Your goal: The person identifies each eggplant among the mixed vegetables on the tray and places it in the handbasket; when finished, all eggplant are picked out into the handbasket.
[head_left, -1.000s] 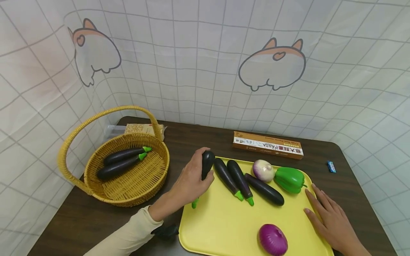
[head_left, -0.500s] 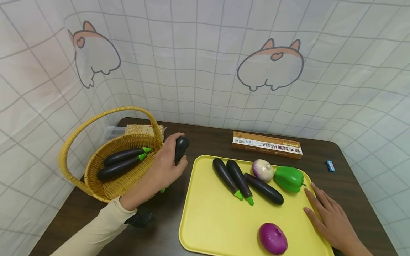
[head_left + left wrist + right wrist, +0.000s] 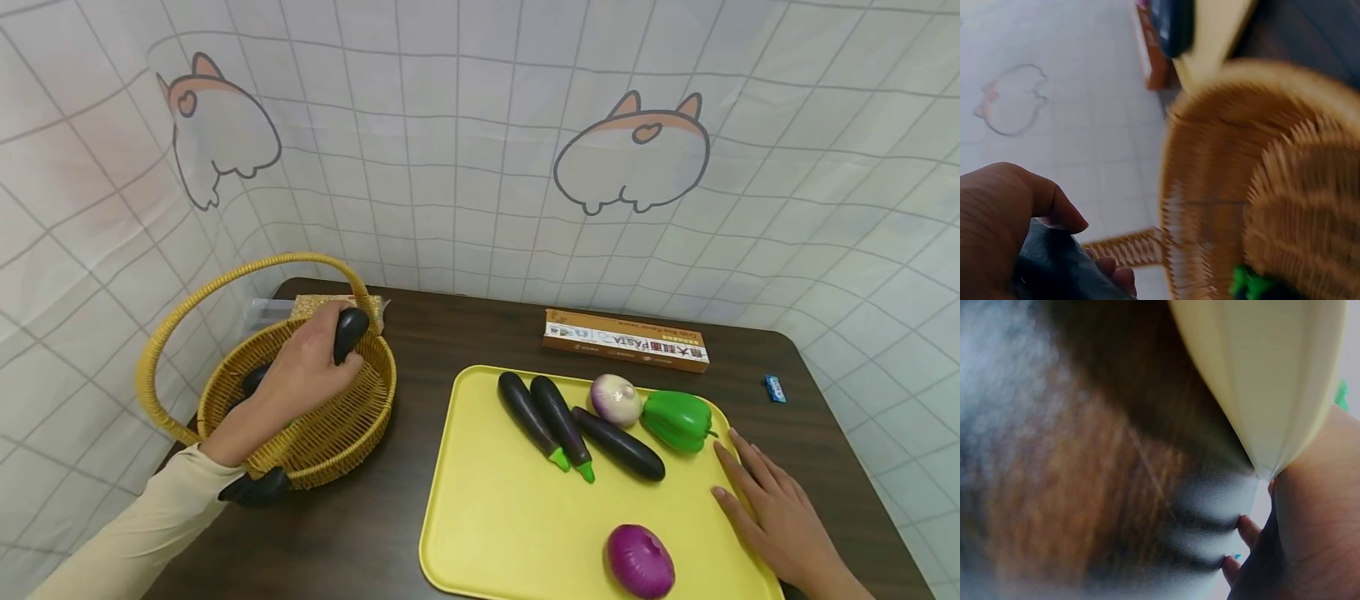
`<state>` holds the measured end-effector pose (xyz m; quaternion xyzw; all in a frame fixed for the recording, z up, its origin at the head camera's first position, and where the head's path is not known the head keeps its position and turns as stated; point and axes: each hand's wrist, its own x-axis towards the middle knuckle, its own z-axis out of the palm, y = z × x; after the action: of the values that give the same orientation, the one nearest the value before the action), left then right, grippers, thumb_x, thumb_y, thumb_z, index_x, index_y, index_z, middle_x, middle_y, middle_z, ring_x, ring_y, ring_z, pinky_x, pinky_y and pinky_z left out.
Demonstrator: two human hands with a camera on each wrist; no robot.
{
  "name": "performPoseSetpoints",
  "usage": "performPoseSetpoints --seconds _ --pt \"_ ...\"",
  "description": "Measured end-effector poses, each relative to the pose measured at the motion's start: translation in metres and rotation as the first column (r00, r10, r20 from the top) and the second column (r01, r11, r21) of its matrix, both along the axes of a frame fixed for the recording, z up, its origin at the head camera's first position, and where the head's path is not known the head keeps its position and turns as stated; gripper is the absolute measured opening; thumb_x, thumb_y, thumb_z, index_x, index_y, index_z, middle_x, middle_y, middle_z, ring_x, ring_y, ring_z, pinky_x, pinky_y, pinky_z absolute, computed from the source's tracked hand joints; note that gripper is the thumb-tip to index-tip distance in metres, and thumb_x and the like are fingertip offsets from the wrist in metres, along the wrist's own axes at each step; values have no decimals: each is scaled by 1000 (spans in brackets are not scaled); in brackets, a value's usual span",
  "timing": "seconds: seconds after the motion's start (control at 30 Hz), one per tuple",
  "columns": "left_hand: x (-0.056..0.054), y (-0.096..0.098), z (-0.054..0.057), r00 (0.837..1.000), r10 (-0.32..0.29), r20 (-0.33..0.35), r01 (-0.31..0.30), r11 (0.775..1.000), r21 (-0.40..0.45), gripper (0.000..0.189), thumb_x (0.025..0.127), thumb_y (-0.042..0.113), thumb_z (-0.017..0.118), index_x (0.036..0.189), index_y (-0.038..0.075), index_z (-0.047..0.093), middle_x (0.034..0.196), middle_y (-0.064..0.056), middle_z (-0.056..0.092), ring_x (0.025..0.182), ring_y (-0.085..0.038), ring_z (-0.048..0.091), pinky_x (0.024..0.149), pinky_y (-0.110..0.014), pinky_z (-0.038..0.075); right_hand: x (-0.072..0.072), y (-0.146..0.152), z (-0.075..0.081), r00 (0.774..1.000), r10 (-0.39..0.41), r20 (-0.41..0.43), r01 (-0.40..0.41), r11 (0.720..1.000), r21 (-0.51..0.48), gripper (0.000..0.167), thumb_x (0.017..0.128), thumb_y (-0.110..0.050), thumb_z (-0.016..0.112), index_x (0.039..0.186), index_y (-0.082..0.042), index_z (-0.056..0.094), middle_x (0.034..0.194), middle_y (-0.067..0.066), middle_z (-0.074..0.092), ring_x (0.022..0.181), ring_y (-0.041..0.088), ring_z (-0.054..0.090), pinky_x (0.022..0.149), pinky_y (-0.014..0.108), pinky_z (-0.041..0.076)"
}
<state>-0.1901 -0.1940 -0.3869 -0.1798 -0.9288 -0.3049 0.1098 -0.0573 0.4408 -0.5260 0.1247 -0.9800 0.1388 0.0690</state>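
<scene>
My left hand [image 3: 303,367] grips an eggplant [image 3: 349,333] by its dark body, over the wicker basket [image 3: 378,417]. Thumb and fingers curl round the same eggplant [image 3: 1063,265] in the left wrist view, beside the basket's inner wall [image 3: 1200,156]. Inside the basket, other eggplants [image 3: 255,379] are mostly hidden behind my hand and forearm. My right hand [image 3: 780,521] rests with spread fingers on the right rim of the yellow tray [image 3: 487,525]. On that tray lie three eggplants [image 3: 555,417], a pale purple-white onion [image 3: 617,400], a green bell pepper [image 3: 678,421] and a purple onion [image 3: 640,561].
The basket's tall handle [image 3: 168,342] arches up on the left side. Behind the basket lies a bag of yellow kernels [image 3: 318,305]. A pasta box [image 3: 625,340] lies beyond the tray, and a small blue packet [image 3: 776,389] is at the right.
My left hand has carried the eggplant leftward from over the tray's left edge to over the basket. My right hand has stayed at the tray's rim.
</scene>
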Motion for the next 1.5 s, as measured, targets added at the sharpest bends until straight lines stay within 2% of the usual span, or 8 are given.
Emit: performPoseSetpoints --seconds 0.2,0.47,0.7,0.93,1.13,1.33,1.5 --pt "-9 -16 -11 998 38 41 -33 994 -101 54 94 11 65 142 -4 46 119 -23 55 92 -36 59 73 -52 51 2 -1 1 1000 -4 -1 4 1000 0 65 110 -31 58 168 -18 31 175 10 15 149 54 26 117 72 11" --pt "-23 -23 -19 990 -2 140 37 969 -244 60 97 15 66 146 -11 42 123 -30 48 86 -35 59 68 -49 50 4 1 1 1000 -7 -11 7 1000 -3 65 110 -30 58 168 -18 31 175 9 15 149 53 26 118 71 10" --pt "-32 -25 -34 976 -25 217 103 930 -354 66 97 12 71 146 -17 37 125 -40 46 89 -41 64 69 -53 53 3 1 0 1000 -13 -9 13 1000 -1 65 110 -32 58 168 -19 31 175 8 15 149 53 26 117 72 11" --pt "-33 -30 -45 979 -11 204 98 902 -420 73 97 13 75 151 -16 35 130 -42 44 102 -52 62 77 -60 54 2 0 1 1000 18 -23 -19 1000 -17 64 110 -29 58 168 -19 32 175 7 15 151 51 24 121 66 7" --pt "-33 -29 -47 976 3 219 101 883 -459 78 96 16 78 153 -16 35 138 -42 41 117 -58 54 84 -65 52 1 -1 2 999 22 -43 -23 1000 -9 64 110 -29 59 167 -18 33 175 8 17 152 49 25 121 66 9" --pt "-35 -26 -51 972 4 234 114 866 -487 81 96 21 79 153 -15 35 142 -43 38 122 -60 49 84 -66 52 2 -1 2 999 13 -42 -14 1000 -6 64 110 -29 59 167 -18 34 175 8 17 151 49 26 120 67 10" --pt "-36 -25 -51 973 1 229 115 861 -495 82 95 24 81 152 -15 37 142 -43 39 122 -59 49 85 -67 51 2 1 1 999 11 -45 -12 1000 -7 64 110 -29 59 167 -19 34 175 7 17 150 50 27 120 67 10"
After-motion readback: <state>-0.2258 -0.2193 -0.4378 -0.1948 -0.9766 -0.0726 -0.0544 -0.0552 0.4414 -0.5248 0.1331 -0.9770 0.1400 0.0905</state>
